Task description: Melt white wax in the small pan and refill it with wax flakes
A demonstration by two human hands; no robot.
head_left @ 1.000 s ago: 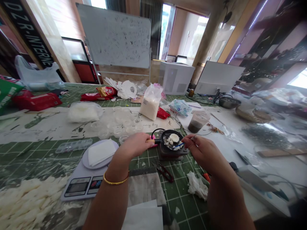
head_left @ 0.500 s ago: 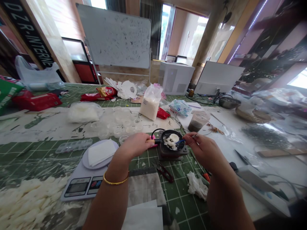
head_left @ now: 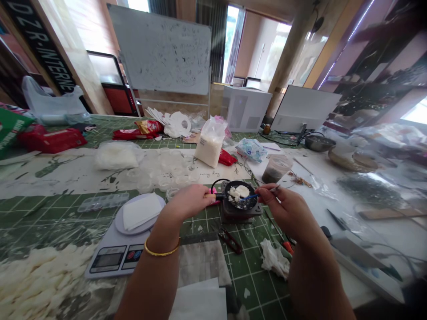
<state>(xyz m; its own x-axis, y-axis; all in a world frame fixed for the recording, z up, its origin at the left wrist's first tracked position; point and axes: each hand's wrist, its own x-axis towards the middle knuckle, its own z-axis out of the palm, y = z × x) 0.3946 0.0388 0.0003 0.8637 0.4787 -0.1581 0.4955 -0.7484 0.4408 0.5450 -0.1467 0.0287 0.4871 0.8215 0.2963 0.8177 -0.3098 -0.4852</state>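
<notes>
My left hand (head_left: 191,200) is closed around the wooden-tipped handle of a small black frying pan (head_left: 248,206). The pan rests on a small dark hot plate (head_left: 236,216). In it lie lumps of a white, waxy-looking material (head_left: 238,193), mostly toward the pan's far side. Pinched in my right hand (head_left: 275,198) is a thin stirring tool with a blue end (head_left: 252,196), whose tip reaches into the pan beside the white lumps. Its exact kind is not clear.
To the left stands a kitchen scale (head_left: 113,260) with white sheets on it, near a heap of white flakes (head_left: 40,275). Small scissors (head_left: 230,242) and a crumpled tissue (head_left: 275,260) lie in front. Behind are clear cups (head_left: 163,166), a bag of white granules (head_left: 210,144) and a plastic tub (head_left: 276,169).
The white lumps have shifted toward the far left of the pan, baring more of its dark bottom at the near side. The blue tip has moved slightly within the pan. My left hand stays put.
</notes>
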